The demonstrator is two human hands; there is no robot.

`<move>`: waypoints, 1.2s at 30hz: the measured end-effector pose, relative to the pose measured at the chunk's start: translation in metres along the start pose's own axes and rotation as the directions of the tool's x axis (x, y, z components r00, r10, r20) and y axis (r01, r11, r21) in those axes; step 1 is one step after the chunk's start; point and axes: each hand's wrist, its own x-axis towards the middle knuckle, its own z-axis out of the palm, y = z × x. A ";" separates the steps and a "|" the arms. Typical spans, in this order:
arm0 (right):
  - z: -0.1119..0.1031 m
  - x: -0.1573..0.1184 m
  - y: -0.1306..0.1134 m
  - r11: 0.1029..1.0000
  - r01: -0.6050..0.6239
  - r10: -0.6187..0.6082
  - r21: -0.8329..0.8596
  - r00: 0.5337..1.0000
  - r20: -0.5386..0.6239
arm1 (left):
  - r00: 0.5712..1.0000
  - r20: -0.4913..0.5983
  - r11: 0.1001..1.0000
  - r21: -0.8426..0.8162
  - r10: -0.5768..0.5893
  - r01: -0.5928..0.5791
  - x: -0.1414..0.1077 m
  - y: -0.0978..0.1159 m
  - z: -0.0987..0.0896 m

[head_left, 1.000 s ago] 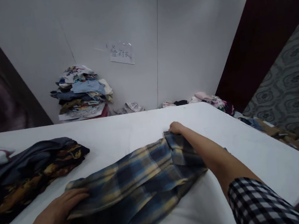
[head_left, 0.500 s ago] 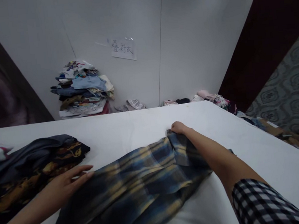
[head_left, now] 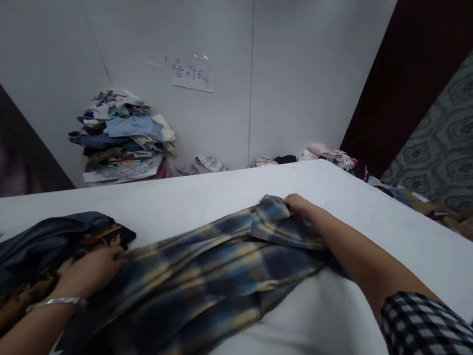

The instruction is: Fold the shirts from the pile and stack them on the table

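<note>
My hands are both on a blue and yellow plaid shirt (head_left: 197, 284) spread across the middle of the white counter (head_left: 397, 239), running from the near left edge up toward the centre. My right hand (head_left: 298, 204) reaches out to the shirt's far end, where the fabric bunches into a fold, and its fingers are closed on that bunched cloth. My left hand (head_left: 89, 271), with a silver bangle (head_left: 56, 303) at the wrist, rests on the shirt's left edge with fingers curled over the cloth; I cannot tell whether it pinches the fabric or only presses it down. My right arm lies over the shirt, and a black and white checked sleeve (head_left: 428, 329) shows at the near right corner. Just beside my left hand, toward the left edge of the counter, lies a heap of dark clothes (head_left: 23, 253) with a brown and gold print. Beyond the far edge, against the white wall, stands a stack of folded clothes (head_left: 123, 136), and a paper note (head_left: 191, 74) with handwriting is taped to the wall.
</note>
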 end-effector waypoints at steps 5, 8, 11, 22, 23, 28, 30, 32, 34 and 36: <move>-0.012 -0.008 -0.002 0.996 0.025 -0.029 0.083 0.998 0.048 | 0.997 0.071 0.996 0.093 -0.025 0.018 -0.009 -0.002 0.015; -0.029 -0.028 -0.001 0.998 0.033 -0.039 0.061 0.994 0.098 | 0.989 -0.085 0.990 0.083 0.120 -0.113 -0.030 0.003 0.015; -0.048 -0.064 0.016 0.984 0.171 -0.155 -0.057 0.964 0.214 | 0.952 -0.175 0.968 0.077 0.250 -0.240 -0.057 0.003 0.019; -0.112 -0.160 0.100 0.789 0.378 -0.323 -0.484 0.926 0.198 | 0.960 -0.024 0.957 0.084 0.280 -0.277 -0.108 -0.002 0.040; -0.117 -0.163 0.097 0.796 0.372 -0.357 -0.478 0.926 0.125 | 0.956 -0.016 0.951 0.105 0.293 -0.290 -0.110 0.002 0.037; -0.143 -0.176 0.059 0.850 0.421 -0.518 -0.316 0.776 -0.359 | 0.961 0.035 0.939 0.206 0.273 -0.274 -0.115 0.020 0.016; -0.150 -0.181 0.040 0.895 0.383 -0.445 -0.227 0.785 -0.431 | 0.973 -0.007 0.950 0.220 0.230 -0.222 -0.116 0.029 0.004; -0.154 -0.185 0.022 0.953 0.293 -0.294 -0.073 0.842 -0.453 | 0.980 -0.082 0.964 0.212 0.179 -0.158 -0.115 0.038 -0.010; -0.155 -0.188 0.006 0.959 0.250 -0.151 0.133 0.849 -0.506 | 0.970 -0.160 0.969 0.200 0.181 -0.148 -0.114 0.046 -0.023; -0.154 -0.189 -0.006 0.912 0.287 -0.075 0.292 0.818 -0.570 | 0.948 -0.231 0.961 0.220 0.217 -0.167 -0.113 0.052 -0.032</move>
